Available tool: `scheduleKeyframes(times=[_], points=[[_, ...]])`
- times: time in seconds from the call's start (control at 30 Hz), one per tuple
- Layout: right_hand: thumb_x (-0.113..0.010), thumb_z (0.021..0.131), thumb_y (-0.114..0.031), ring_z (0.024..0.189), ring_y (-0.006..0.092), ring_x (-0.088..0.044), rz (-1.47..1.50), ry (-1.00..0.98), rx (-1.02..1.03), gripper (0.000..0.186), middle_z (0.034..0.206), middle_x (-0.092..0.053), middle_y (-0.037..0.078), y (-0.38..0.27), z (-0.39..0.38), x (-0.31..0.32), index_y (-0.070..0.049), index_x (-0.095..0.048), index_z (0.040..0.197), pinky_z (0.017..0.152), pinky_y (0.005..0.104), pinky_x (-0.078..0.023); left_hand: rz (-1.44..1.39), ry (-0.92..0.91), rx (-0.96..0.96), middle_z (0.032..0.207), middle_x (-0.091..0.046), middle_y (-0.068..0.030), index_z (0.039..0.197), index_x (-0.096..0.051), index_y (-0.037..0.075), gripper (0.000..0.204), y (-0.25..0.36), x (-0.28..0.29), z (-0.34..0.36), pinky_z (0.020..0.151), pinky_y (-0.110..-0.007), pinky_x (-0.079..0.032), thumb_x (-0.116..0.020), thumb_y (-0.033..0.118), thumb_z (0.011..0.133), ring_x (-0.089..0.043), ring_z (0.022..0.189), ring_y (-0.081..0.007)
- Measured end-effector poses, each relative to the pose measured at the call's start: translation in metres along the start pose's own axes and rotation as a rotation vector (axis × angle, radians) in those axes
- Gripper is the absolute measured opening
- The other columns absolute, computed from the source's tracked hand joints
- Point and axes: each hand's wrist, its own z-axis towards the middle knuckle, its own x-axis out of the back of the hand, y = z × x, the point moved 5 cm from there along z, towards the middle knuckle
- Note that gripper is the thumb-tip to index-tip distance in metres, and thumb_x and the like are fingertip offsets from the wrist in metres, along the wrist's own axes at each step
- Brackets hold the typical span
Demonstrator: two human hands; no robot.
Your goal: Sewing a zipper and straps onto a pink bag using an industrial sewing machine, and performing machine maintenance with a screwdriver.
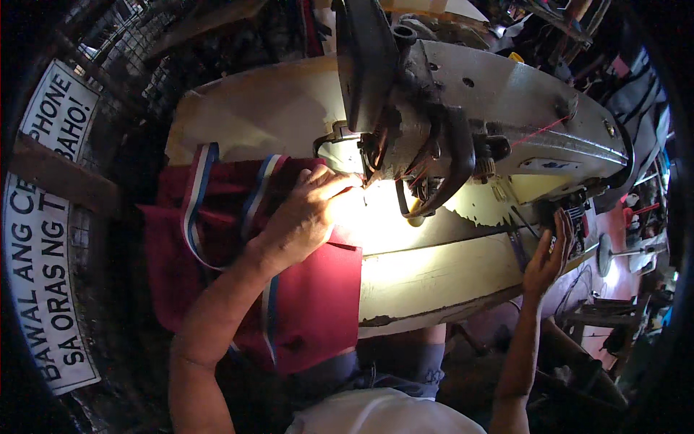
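A sewing machine point(506, 94) stands on a pale worktable, its lamp lighting the needle area. My left hand point(307, 213) reaches over red cloth point(318, 296), with thumb and forefinger pinched close to the needle. What the fingertips hold there is too small and bright to make out. Striped ribbon point(194, 210) in blue, white and red lies in loops across the cloth. At the machine's right end, my right hand point(547, 257) rests with its fingers stretched out against a dark part, which it partly hides. Red thread point(538, 132) runs along the machine's arm.
The pale tabletop point(434, 278) has a worn, chipped front edge above my lap. A white sign point(54, 289) with dark lettering stands at the left, beside wire mesh. Clutter and a small fan-like stand point(607, 253) show at the right.
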Motion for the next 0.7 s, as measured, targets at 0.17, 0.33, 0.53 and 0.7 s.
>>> scheduleKeyframes(times=[0.17,0.33,0.53,0.7], points=[[-0.048,0.099,-0.005,0.126,0.0305,-0.051,0.03,0.019,-0.026,0.034,0.135,-0.056,0.016,0.004,-0.002,-0.001,0.0,-0.055,0.132,0.106,0.0406,-0.039,0.013,0.043,0.001,0.117,-0.06,-0.0099,0.109,-0.064,0.005,0.031,0.002,0.002,0.001,0.091,-0.041,-0.044,-0.059,0.002,0.079,-0.054,0.106,-0.0295],[-0.048,0.102,-0.013,0.118,0.0289,-0.059,0.115,-0.049,-0.18,0.029,0.124,-0.064,0.015,0.014,-0.007,-0.005,0.003,-0.064,0.12,0.101,0.0383,-0.045,0.002,0.0,-0.004,0.117,-0.06,-0.01,0.108,-0.064,0.005,0.03,0.002,0.0,0.001,0.092,-0.04,-0.043,-0.058,0.001,0.079,-0.054,0.107,-0.0296],[-0.047,0.103,-0.016,0.108,0.0257,-0.065,-0.027,-0.028,-0.104,0.03,0.116,-0.068,0.015,0.009,-0.006,-0.003,0.003,-0.068,0.113,0.095,0.0359,-0.049,-0.055,0.046,-0.004,0.115,-0.061,-0.0098,0.109,-0.064,0.004,0.032,-0.001,0.002,0.0,0.091,-0.04,-0.043,-0.058,0.001,0.078,-0.056,0.106,-0.0294],[-0.047,0.103,-0.018,0.106,0.0251,-0.066,-0.026,-0.016,-0.165,0.031,0.116,-0.069,0.013,0.009,-0.005,-0.001,0.002,-0.069,0.113,0.094,0.0349,-0.049,-0.015,0.075,-0.032,0.116,-0.061,-0.0096,0.11,-0.065,0.004,0.033,0.002,0.002,-0.001,0.09,-0.039,-0.042,-0.057,0.0,0.078,-0.055,0.107,-0.0283]])
